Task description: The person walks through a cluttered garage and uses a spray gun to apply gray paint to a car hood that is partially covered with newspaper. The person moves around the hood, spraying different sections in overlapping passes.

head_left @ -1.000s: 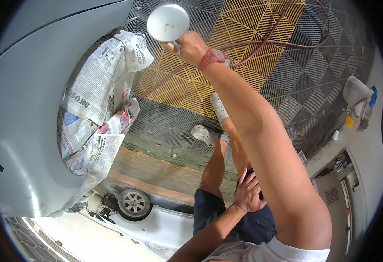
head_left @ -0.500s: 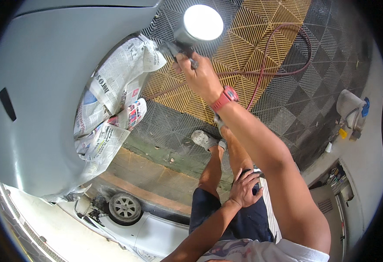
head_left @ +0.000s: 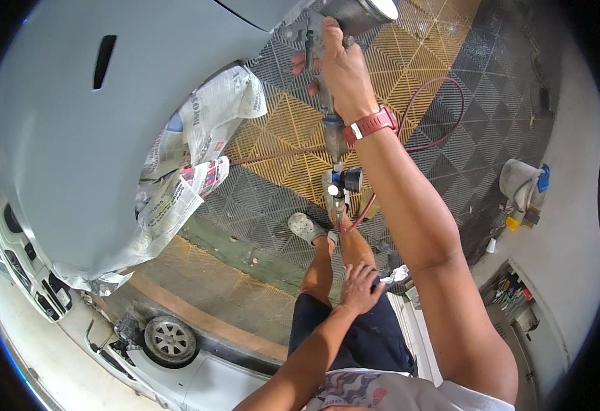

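Observation:
My right hand, with a red watch at the wrist, is wrapped round the grip of a spray gun. A round metal cup sits on the gun, partly cut off by the top edge. Below the grip hang a fitting and a small dark gauge. The gun's nozzle points left toward a grey car body panel, apart from it. Crumpled newspaper covers the wheel opening in that panel. My left hand lies on my knee with its fingers spread, holding nothing.
A dark red hose loops over the yellow and black grid floor tiles. At the lower left stands a white car with its wheel showing. A pale bucket stands by the right wall. White cars show farther left.
My right hand has moved farther away with the spray gun and turned it, so the fitting and gauge below the grip now show. My left hand stays on the knee. The view has shifted.

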A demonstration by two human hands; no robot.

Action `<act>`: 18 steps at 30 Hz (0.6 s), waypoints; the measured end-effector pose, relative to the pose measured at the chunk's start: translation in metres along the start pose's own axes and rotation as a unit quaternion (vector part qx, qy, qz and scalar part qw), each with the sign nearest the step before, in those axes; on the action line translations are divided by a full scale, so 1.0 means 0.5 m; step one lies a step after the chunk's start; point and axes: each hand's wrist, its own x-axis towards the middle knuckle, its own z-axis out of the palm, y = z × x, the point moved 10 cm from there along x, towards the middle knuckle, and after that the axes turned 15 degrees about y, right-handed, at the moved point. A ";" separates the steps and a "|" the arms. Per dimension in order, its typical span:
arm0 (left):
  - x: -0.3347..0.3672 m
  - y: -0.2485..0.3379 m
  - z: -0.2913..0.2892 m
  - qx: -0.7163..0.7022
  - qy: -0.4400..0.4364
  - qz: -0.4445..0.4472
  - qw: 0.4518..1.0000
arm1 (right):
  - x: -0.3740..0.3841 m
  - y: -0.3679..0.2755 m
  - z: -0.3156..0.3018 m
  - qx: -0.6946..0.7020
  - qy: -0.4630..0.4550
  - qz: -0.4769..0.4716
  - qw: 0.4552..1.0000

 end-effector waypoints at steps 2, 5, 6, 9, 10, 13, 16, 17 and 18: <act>-0.028 -0.047 -0.045 0.030 0.032 -0.013 0.999 | -0.031 -0.064 0.010 0.011 -0.019 -0.021 1.000; -0.110 -0.155 -0.141 0.091 -0.003 -0.061 0.994 | -0.103 -0.175 0.022 0.060 -0.034 -0.042 0.997; -0.151 -0.196 -0.172 0.111 -0.005 -0.081 0.990 | -0.128 -0.214 0.026 0.089 -0.044 -0.051 0.994; -0.286 -0.304 -0.253 0.108 -0.017 -0.191 0.975 | -0.177 -0.298 0.027 0.164 -0.062 -0.063 0.983; -0.329 -0.332 -0.271 0.114 -0.023 -0.225 0.967 | -0.185 -0.310 0.023 0.182 -0.062 -0.055 0.980; -0.451 -0.383 -0.294 0.078 -0.071 -0.381 0.918 | -0.177 -0.296 0.003 0.152 -0.033 -0.010 0.988; -0.505 -0.368 -0.307 0.000 -0.034 -0.482 0.876 | -0.149 -0.239 -0.036 0.087 0.026 0.022 0.996; -0.509 -0.358 -0.305 -0.018 -0.016 -0.491 0.871 | -0.146 -0.226 -0.048 0.066 0.042 0.021 0.997; -0.510 -0.347 -0.298 -0.036 0.002 -0.499 0.866 | -0.143 -0.214 -0.060 0.045 0.059 0.019 0.997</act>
